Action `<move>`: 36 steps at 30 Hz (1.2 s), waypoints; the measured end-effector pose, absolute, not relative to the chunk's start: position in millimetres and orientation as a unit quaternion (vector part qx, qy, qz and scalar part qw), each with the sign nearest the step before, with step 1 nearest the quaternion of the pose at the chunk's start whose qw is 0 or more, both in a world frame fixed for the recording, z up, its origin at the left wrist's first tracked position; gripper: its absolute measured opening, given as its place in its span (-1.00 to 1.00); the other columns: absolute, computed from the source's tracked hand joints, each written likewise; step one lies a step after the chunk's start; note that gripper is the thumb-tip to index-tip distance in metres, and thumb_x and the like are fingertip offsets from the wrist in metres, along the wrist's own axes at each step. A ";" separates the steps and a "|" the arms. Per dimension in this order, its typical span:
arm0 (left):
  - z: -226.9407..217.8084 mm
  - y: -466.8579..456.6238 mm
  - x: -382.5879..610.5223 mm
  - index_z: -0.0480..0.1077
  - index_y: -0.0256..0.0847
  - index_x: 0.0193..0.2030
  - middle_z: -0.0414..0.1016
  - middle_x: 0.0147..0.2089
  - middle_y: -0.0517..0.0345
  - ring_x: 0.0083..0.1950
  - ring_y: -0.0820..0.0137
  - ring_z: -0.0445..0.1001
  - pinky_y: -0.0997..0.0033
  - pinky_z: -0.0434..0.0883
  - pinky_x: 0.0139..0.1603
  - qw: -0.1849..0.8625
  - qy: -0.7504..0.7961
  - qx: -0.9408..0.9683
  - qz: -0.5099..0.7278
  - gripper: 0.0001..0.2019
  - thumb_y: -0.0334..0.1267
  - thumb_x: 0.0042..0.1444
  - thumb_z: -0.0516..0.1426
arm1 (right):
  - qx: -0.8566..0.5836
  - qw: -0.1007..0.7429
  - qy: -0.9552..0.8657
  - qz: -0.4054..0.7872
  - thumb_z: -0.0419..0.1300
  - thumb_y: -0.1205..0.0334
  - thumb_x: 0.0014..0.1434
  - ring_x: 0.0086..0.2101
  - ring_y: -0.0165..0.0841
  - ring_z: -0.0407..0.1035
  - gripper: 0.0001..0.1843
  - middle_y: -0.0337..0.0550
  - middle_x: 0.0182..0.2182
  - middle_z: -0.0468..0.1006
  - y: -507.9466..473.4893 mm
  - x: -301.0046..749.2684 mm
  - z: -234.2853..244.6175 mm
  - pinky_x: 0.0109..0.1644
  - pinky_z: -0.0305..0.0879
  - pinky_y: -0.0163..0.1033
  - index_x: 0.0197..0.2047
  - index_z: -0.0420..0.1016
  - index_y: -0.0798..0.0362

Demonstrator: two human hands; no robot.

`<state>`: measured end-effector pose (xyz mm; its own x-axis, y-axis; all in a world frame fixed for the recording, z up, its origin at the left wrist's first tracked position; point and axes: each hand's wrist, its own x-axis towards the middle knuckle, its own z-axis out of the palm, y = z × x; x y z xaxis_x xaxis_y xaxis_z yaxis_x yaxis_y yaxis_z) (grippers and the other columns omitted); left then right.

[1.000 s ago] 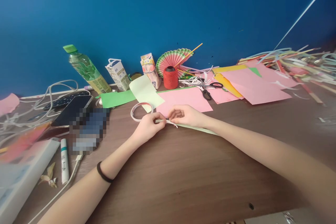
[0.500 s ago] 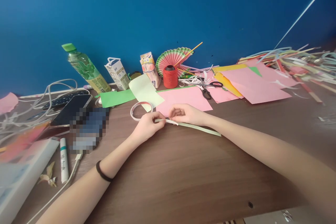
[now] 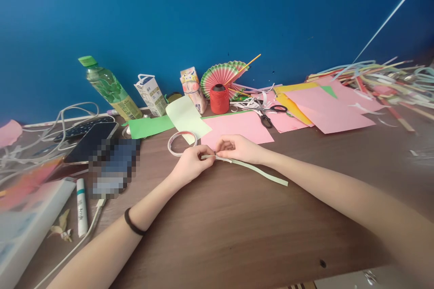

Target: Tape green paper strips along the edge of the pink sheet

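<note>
A narrow pale green paper strip (image 3: 261,172) runs from between my hands out to the right, its free end hanging below my right wrist. My left hand (image 3: 194,162) pinches its left end, where a whitish piece lies along it; whether that is tape or folded paper I cannot tell. My right hand (image 3: 237,148) is closed, thumb and forefinger pinching the strip just right of the left fingertips. Just behind my left hand lies a roll of double-sided tape (image 3: 169,145). Beyond my fingers is a pink paper sheet (image 3: 237,127).
Scissors (image 3: 266,120), a red thread spool (image 3: 219,100) and a paper fan (image 3: 217,76) stand or lie at the back. A bottle (image 3: 111,88) and cartons lean near the blue wall. Phones, cables and a marker (image 3: 82,207) lie left; paper strips (image 3: 379,76) pile up right.
The strip's free end has dropped lower and swung slightly toward me. My right fingers have moved a little left, closer to the left fingertips.
</note>
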<state>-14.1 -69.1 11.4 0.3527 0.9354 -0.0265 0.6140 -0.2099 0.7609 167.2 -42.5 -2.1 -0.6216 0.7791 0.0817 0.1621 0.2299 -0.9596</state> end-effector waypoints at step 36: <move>15.6 -59.2 -25.9 0.38 -0.26 -0.49 0.36 -0.49 0.24 -0.46 0.50 0.28 0.52 0.23 -0.40 0.424 0.498 0.717 0.241 -0.84 -0.21 -0.08 0.10 | -0.286 0.175 -0.768 0.545 0.24 0.27 -0.05 -0.39 -0.45 0.37 -0.80 -0.22 -0.39 0.46 -33.6 184.3 10.3 -0.27 0.32 -0.29 -0.30 0.37 0.11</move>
<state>-25.9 -59.2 15.6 0.3874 0.9187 -0.0775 0.5098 -0.1434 0.8482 184.3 -33.6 10.3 -0.7753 0.6301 -0.0441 0.2493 0.2411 -0.9380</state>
